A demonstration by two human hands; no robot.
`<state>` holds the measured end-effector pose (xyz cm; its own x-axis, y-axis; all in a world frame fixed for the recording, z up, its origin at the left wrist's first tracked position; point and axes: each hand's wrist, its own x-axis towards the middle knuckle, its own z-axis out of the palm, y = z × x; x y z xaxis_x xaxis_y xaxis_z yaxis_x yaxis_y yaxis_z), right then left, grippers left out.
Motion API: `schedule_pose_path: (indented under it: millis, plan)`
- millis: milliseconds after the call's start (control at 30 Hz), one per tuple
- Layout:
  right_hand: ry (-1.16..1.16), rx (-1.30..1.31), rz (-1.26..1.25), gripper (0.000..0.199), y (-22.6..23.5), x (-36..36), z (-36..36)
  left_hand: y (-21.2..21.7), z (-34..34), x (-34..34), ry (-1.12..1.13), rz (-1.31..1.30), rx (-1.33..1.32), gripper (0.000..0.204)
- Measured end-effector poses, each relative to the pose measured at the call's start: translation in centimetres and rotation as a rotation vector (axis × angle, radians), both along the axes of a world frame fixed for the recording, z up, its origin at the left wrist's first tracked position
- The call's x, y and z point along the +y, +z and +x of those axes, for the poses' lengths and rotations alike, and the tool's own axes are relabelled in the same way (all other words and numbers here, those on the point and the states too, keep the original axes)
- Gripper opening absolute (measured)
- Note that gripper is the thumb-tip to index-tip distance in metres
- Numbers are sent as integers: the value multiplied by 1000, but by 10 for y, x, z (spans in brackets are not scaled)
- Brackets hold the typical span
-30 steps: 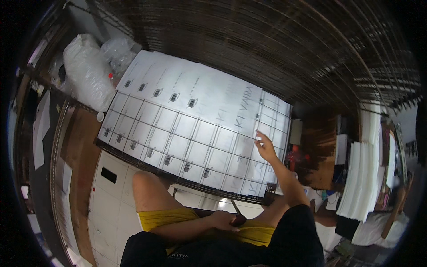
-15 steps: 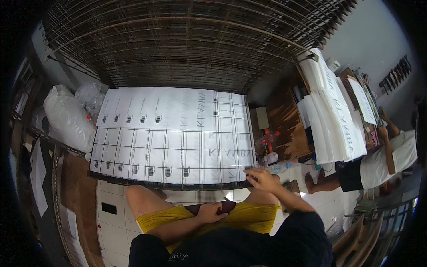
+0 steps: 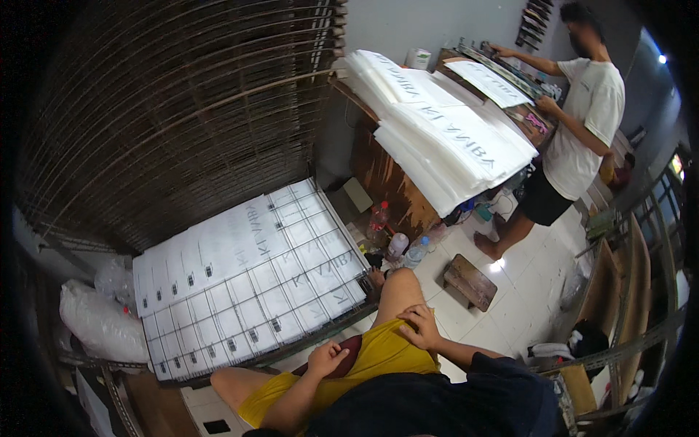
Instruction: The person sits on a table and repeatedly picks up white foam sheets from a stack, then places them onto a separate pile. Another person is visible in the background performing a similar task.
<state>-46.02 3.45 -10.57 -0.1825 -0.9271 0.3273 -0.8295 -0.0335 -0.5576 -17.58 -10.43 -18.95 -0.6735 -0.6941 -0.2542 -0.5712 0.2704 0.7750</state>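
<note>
White-tiled workshop floor: printed sheet (image 3: 247, 280) lies flat on wire rack (image 3: 182, 131), seemingly placed; left hand (image 3: 325, 358) loosely curled, right hand (image 3: 420, 328) spread, both empty on yellow shorts (image 3: 378, 357); desk stack (image 3: 451, 138) apparently left.

Yellow shorts (image 3: 378, 357); white printed sheets (image 3: 247, 277) w/ black grid; brown stool (image 3: 472, 280).
</note>
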Motion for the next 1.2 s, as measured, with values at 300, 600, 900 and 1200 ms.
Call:
schedule_pose_path:
  millis: [300,600,900,1200]
  plan:
    - [41,-34,59,29,-3,-6,-1,-1,3,-11,153,192,116,34]
    - [21,-38,30,28,-6,-1,-1,-18,-1,-17,104,241,122,40]
    - [22,-30,-15,24,2,-6,4,-10,0,-17,130,308,109,43]
    - [93,-337,-238,17,87,-46,1,-9,2,-18,87,263,94,43]
